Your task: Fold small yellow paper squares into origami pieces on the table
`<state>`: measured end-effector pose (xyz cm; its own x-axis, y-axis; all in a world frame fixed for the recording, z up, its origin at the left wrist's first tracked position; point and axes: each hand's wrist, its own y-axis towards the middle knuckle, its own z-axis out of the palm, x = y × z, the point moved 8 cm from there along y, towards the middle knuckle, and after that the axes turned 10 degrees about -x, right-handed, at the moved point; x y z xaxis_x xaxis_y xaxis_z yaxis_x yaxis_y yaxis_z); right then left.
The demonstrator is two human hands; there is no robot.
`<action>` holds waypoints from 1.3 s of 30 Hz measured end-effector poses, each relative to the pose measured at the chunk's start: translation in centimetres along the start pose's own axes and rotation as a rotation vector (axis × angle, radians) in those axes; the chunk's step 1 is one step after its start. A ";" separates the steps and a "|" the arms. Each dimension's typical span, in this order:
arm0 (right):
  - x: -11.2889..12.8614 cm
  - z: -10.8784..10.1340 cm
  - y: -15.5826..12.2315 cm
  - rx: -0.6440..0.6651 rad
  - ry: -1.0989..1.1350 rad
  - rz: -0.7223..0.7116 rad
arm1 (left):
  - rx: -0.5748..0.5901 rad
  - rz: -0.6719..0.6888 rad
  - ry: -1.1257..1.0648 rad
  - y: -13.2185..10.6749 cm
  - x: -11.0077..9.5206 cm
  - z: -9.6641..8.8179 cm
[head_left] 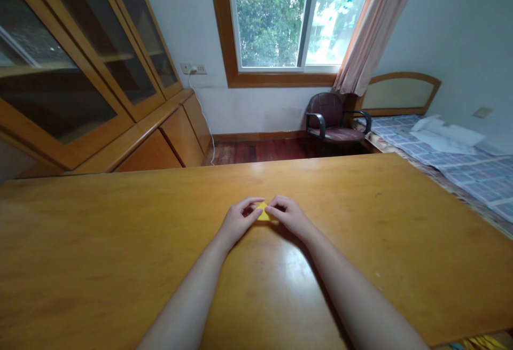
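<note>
A small piece of folded yellow paper is held between both hands, just above or on the wooden table. My left hand pinches its left side between thumb and fingers. From the right, my right hand grips the paper's other side, its thumb close to the left thumb. The fingers cover much of the paper, so its full shape is partly hidden.
Glass-door cabinets line the left wall. Beyond the table are a window, a brown armchair and a white power cord. A bed with checked bedding stands at the right.
</note>
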<state>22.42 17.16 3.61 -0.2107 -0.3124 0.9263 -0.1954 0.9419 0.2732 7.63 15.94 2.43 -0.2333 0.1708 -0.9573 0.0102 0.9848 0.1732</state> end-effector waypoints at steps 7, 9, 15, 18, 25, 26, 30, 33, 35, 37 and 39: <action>0.1 -0.1 0.0 -0.009 -0.019 -0.018 | 0.005 0.012 0.009 0.0 0.1 0.0; 0.1 -0.1 0.0 -0.011 -0.022 -0.021 | 0.002 0.014 0.015 0.0 0.1 -0.1; 0.2 0.0 -0.1 -0.003 -0.029 -0.025 | -0.010 0.023 0.018 0.0 -0.1 -0.1; 0.3 0.0 0.0 -0.003 -0.034 -0.026 | -0.014 0.023 0.009 0.1 0.0 -0.1; -0.4 -0.2 0.2 -0.038 -0.001 0.007 | -0.003 -0.005 -0.037 0.1 0.4 0.2; -0.6 -0.3 0.2 -0.050 0.010 0.016 | 0.008 -0.010 -0.040 0.1 0.5 0.3; -0.9 -0.5 0.3 -0.076 0.025 0.038 | 0.047 -0.029 -0.067 -0.1 0.4 0.6; -0.7 -0.4 0.3 -0.072 -0.001 0.018 | 0.035 -0.036 -0.072 -0.1 0.3 0.4; -0.4 -0.4 0.2 -0.090 -0.033 -0.018 | 0.021 -0.043 -0.069 -0.1 0.3 0.3; 0.2 -0.6 0.1 -0.127 -0.058 -0.071 | 0.008 -0.053 -0.078 0.0 0.4 0.2; 1.0 -0.7 -0.2 -0.156 -0.069 -0.143 | -0.005 -0.067 -0.099 0.2 0.5 0.1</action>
<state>22.92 16.71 4.62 -0.2572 -0.4468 0.8569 -0.0785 0.8934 0.4423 7.65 16.22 1.93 -0.1358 0.1068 -0.9850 -0.0071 0.9940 0.1087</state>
